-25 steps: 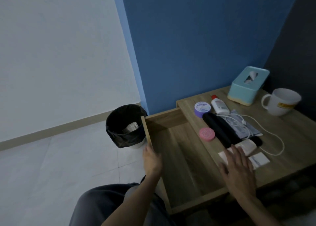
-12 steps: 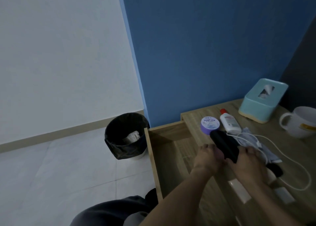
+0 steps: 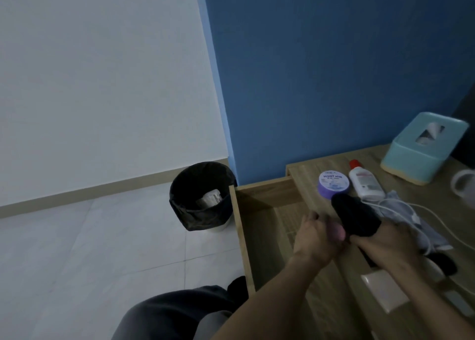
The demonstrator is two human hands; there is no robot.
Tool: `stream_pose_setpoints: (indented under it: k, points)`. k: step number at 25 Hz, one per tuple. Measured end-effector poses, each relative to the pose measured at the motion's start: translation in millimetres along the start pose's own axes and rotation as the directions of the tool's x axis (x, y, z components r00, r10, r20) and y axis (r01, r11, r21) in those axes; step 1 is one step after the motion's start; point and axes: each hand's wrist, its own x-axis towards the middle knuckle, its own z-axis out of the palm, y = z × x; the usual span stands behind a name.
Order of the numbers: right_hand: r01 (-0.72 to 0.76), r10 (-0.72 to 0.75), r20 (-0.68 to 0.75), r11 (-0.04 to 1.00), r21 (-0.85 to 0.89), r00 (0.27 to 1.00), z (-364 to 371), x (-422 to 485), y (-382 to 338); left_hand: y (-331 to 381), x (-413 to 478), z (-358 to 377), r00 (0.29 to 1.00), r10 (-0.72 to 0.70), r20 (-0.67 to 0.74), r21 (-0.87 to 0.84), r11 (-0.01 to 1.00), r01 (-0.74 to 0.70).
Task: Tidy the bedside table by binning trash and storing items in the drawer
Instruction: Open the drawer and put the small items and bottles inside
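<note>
Black oblong case [image 3: 352, 215] across the worktop [image 3: 334, 163] edge, beside the open drawer [image 3: 264, 189], its near end wrapped by the right grip [image 3: 385, 247] with fingers curled round it. Left grip [image 3: 314, 239] just beside, over the drawer, clenched round a small pink round tin [image 3: 337, 231]; blurred, so that hold judged rather than certain.

Step in hand, by the look of it: storing items, not binning.

Next: lift the case clear of the white cable [image 3: 437, 215] and grey packet [image 3: 395, 202] lying against it, swing both loads left, and set them down low and flat inside the drawer.

Left on the worktop: purple cream jar [image 3: 333, 184], white lotion bottle [image 3: 366, 182], teal tissue box [image 3: 424, 149], mug [image 3: 462, 185], and white sachets [image 3: 383, 293] at the near edge, likely trash for the black-lined bin [image 3: 205, 219] on the floor left of the drawer.
</note>
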Motion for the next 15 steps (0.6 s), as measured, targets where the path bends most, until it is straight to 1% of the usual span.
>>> stream_pose_setpoints:
  k: [2, 4, 6, 8, 9, 10, 11, 12, 13, 15]
  points:
    - [-0.010, 0.007, 0.039, 0.998, 0.068, 0.999, -5, -12, -9, -7, -19, -15, 0.995, -0.063, -0.083, -0.116, 0.992, 0.053]
    - [-0.017, 0.008, 0.065, 0.991, 0.130, 0.998, -1, -30, -22, -19, -35, -22, 0.982, -0.130, -0.139, -0.120, 0.986, 0.114]
    - [-0.010, -0.006, 0.102, 0.987, 0.158, 0.995, 11, -50, -34, -30, -49, -24, 0.968, -0.211, -0.137, -0.135, 0.972, 0.193]
    - [0.043, -0.072, 0.161, 0.983, 0.179, 0.984, 25, -70, -42, -41, -63, -24, 0.957, -0.276, -0.095, -0.114, 0.958, 0.265]
    - [0.068, -0.105, 0.185, 0.978, 0.197, 0.977, 34, -78, -42, -46, -71, -22, 0.957, -0.285, -0.055, -0.044, 0.958, 0.283]
    - [0.076, -0.118, 0.202, 0.976, 0.206, 0.972, 43, -85, -41, -51, -77, -17, 0.958, -0.288, -0.007, 0.068, 0.955, 0.288]
    - [0.070, -0.113, 0.218, 0.977, 0.199, 0.969, 54, -92, -39, -56, -83, -11, 0.958, -0.285, 0.027, 0.163, 0.947, 0.277]
    - [0.060, -0.102, 0.237, 0.982, 0.178, 0.966, 64, -98, -36, -60, -89, -5, 0.953, -0.294, 0.070, 0.198, 0.941, 0.275]
    - [0.035, -0.074, 0.265, 0.988, 0.149, 0.961, 75, -103, -31, -65, -92, 3, 0.942, -0.318, 0.108, 0.210, 0.933, 0.291]
    - [-0.059, 0.018, 0.331, 0.991, 0.116, 0.944, 93, -103, -19, -72, -90, 16, 0.912, -0.371, 0.173, 0.230, 0.916, 0.329]
